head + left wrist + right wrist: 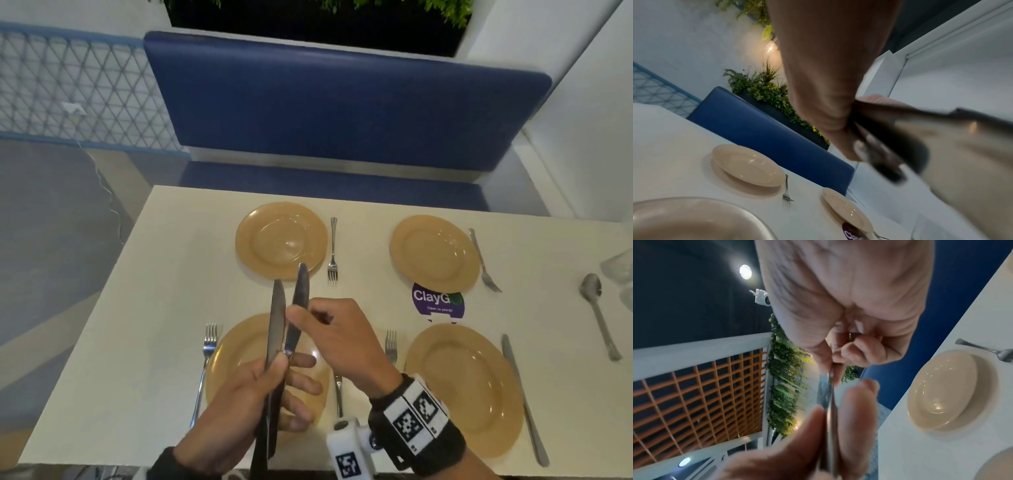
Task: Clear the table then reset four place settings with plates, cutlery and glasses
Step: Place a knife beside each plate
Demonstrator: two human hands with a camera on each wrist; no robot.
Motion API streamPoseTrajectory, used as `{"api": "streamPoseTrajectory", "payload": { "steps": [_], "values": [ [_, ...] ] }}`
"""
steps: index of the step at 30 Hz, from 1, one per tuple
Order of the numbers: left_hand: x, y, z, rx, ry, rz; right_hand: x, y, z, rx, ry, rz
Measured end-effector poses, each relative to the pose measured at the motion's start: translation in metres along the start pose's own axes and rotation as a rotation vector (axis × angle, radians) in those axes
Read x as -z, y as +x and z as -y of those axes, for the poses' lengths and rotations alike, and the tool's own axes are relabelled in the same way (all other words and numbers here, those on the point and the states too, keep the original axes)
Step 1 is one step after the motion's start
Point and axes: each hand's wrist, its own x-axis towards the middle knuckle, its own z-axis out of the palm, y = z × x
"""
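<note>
My left hand (239, 404) grips one steel table knife (275, 329), plain dull blade pointing up above the near-left plate (222, 370). My right hand (342, 332) pinches a second knife (298, 308) by its blade, tilted alongside.

The person's bare right hand (346, 337) wears a black wrist strap (416, 428) with white square code markers; a white marked camera block (349, 450) hangs beside it, lower centre. A dark sleeve (164, 462) covers the left wrist.
</note>
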Motion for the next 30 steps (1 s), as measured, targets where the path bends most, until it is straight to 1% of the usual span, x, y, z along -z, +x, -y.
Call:
{"api": "streamPoseTrajectory", "payload": {
  "steps": [2,4,7,9,11,13,16,17,19,22,24,26,28,30],
  "values": [
    [-0.007,-0.002,0.001,0.001,-0.001,-0.017,0.016,-0.002,0.003,0.026,0.014,0.020],
    [-0.014,-0.007,0.004,0.001,-0.009,-0.002,0.032,0.000,0.005,0.030,0.053,0.013],
    [-0.020,-0.015,0.011,-0.015,0.015,0.006,0.054,0.014,0.006,-0.006,0.208,-0.062],
    [-0.020,-0.020,0.014,-0.049,0.052,-0.014,0.060,0.023,0.008,-0.017,0.293,-0.054],
    [-0.017,-0.023,0.015,-0.078,0.055,-0.060,0.058,0.026,0.013,-0.029,0.348,0.004],
    [-0.006,-0.023,0.011,-0.077,-0.007,-0.149,0.053,0.023,0.021,-0.016,0.388,0.036],
    [0.024,-0.016,-0.003,-0.057,-0.148,-0.259,0.043,0.012,0.036,0.100,0.377,0.073],
    [0.036,-0.012,-0.011,-0.049,-0.201,-0.283,0.036,0.008,0.040,0.127,0.387,0.112],
    [0.063,-0.003,-0.033,-0.044,-0.270,-0.315,0.012,0.001,0.045,0.127,0.443,0.215],
    [0.107,0.012,-0.069,-0.098,-0.224,-0.292,-0.033,-0.002,0.040,0.047,0.504,0.347],
    [0.135,0.027,-0.089,-0.124,-0.159,-0.274,-0.056,0.007,0.037,-0.019,0.479,0.377],
    [0.158,0.046,-0.110,-0.140,-0.110,-0.298,-0.075,0.022,0.039,-0.117,0.493,0.403],
    [0.178,0.073,-0.130,-0.142,-0.050,-0.332,-0.094,0.043,0.039,-0.235,0.516,0.367],
    [0.197,0.106,-0.146,-0.128,0.012,-0.344,-0.114,0.068,0.033,-0.343,0.441,0.245]
  ]
}}
